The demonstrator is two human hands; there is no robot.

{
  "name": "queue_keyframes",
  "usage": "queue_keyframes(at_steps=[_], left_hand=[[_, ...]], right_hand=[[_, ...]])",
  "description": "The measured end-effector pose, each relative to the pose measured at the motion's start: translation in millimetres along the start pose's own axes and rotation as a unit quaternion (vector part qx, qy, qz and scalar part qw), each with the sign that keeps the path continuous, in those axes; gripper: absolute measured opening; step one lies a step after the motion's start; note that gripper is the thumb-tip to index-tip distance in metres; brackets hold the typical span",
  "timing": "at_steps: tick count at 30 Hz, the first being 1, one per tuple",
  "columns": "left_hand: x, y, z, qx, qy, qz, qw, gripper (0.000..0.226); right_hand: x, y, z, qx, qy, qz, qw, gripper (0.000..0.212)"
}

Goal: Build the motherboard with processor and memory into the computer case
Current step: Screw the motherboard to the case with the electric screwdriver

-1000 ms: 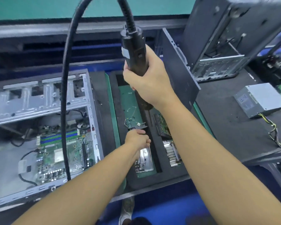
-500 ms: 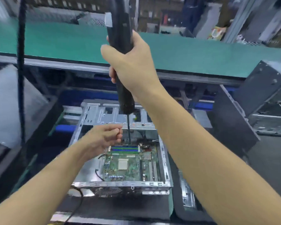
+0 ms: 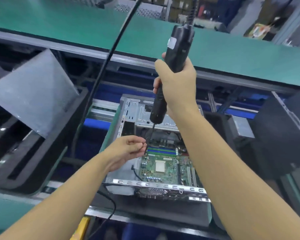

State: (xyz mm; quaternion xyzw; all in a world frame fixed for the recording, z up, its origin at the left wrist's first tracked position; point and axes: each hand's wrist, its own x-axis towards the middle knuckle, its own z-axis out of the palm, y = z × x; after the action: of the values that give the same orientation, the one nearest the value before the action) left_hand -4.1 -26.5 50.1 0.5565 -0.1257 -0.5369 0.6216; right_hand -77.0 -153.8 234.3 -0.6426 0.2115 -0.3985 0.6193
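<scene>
Gripping the electric screwdriver [image 3: 179, 49], the right hand [image 3: 177, 85] points it down; the left hand [image 3: 126, 151] pinches its bit [image 3: 150, 134] at 11 o'clock of the motherboard [image 3: 164, 168]; the white label [image 3: 172, 42] is unreadable.

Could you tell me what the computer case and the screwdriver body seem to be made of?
The computer case looks like bare sheet metal, silvery and glossy: its near rail reflects light and has punched slots. The screwdriver body is probably black plastic, matte with a faint sheen along its barrel.
</scene>
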Motion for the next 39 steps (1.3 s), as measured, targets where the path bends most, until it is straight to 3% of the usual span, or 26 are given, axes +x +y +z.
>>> queue_keyframes(at_steps=[11,19,39], left_hand=[[-0.8,-11.0,4.6,-0.053,-0.009,-0.038,0.998,0.021],[-2.1,-19.8,9.2,-0.171,-0.017,-0.072,0.982,0.026],[-6.3,-19.4,20.5,-0.296,0.014,-0.094,0.951,0.024]], right_hand=[[5.8,-6.3,-14.0,0.018,0.058,-0.057,0.997,0.016],[6.7,-2.2,-17.6,0.035,0.081,-0.048,0.995,0.015],[9.5,1.6,-25.2,0.038,0.094,-0.051,0.994,0.014]])
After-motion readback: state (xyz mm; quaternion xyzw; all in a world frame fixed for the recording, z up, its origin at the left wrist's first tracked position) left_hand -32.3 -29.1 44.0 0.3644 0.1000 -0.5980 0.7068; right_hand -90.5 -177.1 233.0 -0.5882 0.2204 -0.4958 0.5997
